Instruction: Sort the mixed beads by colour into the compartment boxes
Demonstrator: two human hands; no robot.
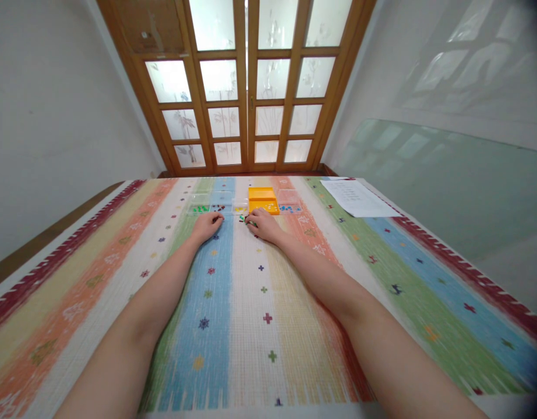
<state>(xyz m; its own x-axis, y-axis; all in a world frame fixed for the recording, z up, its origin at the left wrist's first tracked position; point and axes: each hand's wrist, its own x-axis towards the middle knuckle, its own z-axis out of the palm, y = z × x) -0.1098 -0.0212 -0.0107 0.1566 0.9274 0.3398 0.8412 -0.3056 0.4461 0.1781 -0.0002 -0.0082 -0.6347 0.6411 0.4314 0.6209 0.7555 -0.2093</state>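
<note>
My left hand [206,227] rests on the tablecloth with its fingers curled together; whatever they hold, if anything, is too small to see. Just in front of it stand clear boxes, one with green pieces [201,209] and one with dark brown-red pieces [218,208]. My right hand [264,224] bends its fingertips down onto a small loose pile of green and dark pieces [243,219]. Beyond that hand is an open orange box [263,194] with whitish pieces inside. Yellow pieces [240,209] lie in a clear box to its left, blue pieces [290,208] in one to its right.
A striped, patterned tablecloth [251,337] covers the table. Printed white paper [358,198] lies at the far right. A glass-like panel [447,192] leans by the right wall, and wooden doors with glass panes [246,105] stand behind the table.
</note>
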